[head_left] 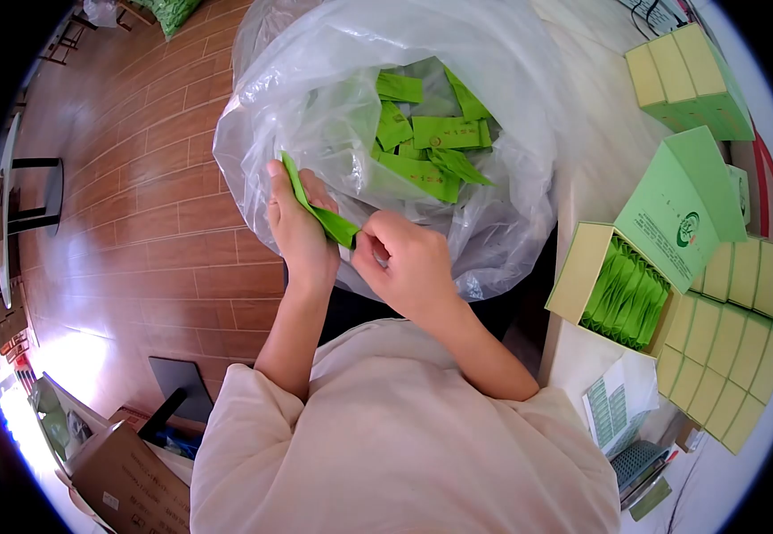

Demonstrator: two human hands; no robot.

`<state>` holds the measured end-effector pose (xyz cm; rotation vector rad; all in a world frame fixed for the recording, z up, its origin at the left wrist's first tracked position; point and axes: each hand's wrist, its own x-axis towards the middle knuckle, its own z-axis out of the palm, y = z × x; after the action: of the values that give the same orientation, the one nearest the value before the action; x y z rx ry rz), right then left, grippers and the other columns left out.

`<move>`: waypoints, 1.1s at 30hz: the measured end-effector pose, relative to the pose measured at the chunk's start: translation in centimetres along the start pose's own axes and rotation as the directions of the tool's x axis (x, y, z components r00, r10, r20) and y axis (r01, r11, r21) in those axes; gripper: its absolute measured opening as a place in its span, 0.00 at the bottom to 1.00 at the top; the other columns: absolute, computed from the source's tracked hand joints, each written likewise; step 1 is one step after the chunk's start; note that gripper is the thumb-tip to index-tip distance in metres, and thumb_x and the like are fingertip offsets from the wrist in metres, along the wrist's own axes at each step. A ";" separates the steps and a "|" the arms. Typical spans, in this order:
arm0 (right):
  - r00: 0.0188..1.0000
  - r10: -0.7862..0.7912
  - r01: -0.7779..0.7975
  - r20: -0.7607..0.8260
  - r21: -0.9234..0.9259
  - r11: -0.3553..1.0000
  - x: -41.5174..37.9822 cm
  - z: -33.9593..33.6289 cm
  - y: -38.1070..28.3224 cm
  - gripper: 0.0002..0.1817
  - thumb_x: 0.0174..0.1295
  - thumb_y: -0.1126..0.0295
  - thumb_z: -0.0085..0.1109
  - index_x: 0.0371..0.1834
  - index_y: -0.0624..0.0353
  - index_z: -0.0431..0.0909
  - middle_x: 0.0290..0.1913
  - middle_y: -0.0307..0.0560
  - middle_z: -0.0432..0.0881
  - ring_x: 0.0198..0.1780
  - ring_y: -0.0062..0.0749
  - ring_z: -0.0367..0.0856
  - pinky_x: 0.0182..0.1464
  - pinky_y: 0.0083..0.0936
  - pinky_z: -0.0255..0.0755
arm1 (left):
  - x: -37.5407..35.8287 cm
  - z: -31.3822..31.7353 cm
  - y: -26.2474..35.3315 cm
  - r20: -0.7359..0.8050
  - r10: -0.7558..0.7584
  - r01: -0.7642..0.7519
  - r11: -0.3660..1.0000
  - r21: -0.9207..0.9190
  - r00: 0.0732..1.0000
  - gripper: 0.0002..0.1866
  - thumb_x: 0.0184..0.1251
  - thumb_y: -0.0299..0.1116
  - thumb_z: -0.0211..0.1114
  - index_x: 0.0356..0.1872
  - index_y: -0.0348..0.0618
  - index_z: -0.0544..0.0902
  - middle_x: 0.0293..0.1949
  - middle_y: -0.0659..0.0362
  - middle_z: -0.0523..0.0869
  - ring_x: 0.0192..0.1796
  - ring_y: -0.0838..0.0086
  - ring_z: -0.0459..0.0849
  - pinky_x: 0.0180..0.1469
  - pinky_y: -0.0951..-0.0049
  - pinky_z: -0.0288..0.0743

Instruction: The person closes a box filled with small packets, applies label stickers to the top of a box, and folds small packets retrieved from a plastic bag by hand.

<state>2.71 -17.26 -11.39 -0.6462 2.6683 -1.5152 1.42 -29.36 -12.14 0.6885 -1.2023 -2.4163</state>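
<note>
My left hand (302, 242) grasps a green packet (329, 223) just off centre toward 10 o'clock; my right hand (408, 267) pinches its end at the packet's 4 o'clock. Toward 12 o'clock, a plastic bag (311, 98) holds loose packets (444, 133). At 3 o'clock, an open box (579, 267) of green sachets (627, 294) sits on the table (569, 360).

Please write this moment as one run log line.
left hand: holds packet; right hand: pinches its near end; bag: open, loose packets inside; box: open, packet row inside
</note>
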 end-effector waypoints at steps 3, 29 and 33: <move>0.987 0.160 -0.161 0.023 0.204 0.966 -0.2 0.3 0.0 0.07 0.52 0.73 0.61 0.24 0.60 0.71 0.19 0.44 0.74 0.18 0.33 0.72 0.22 0.27 0.66 | -0.1 0.0 0.3 0.062 -0.033 0.034 0.999 -0.011 0.998 0.22 0.76 0.47 0.47 0.19 0.52 0.60 0.16 0.69 0.56 0.19 0.83 0.52 0.22 0.80 0.50; 0.945 -0.277 0.296 -0.173 0.093 0.951 -1.0 1.5 0.9 0.08 0.49 0.83 0.63 0.30 0.62 0.74 0.25 0.47 0.77 0.22 0.37 0.75 0.23 0.26 0.69 | 0.2 -1.4 -0.9 0.180 -0.008 0.069 0.939 -0.337 0.984 0.14 0.72 0.34 0.47 0.22 0.52 0.61 0.19 0.69 0.58 0.21 0.83 0.56 0.23 0.81 0.53; 0.979 -0.158 0.184 -0.127 0.230 0.956 -0.9 1.3 0.7 0.07 0.53 0.80 0.63 0.33 0.63 0.75 0.25 0.46 0.76 0.21 0.30 0.73 0.24 0.22 0.68 | 0.5 -1.6 -1.2 0.120 0.055 -0.012 0.942 -0.335 0.991 0.16 0.73 0.35 0.46 0.22 0.51 0.61 0.18 0.68 0.60 0.21 0.83 0.57 0.24 0.81 0.56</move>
<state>3.51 -17.69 -12.81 -0.8196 2.4955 -1.9324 1.84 -29.96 -14.08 0.4116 -0.8062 -2.5791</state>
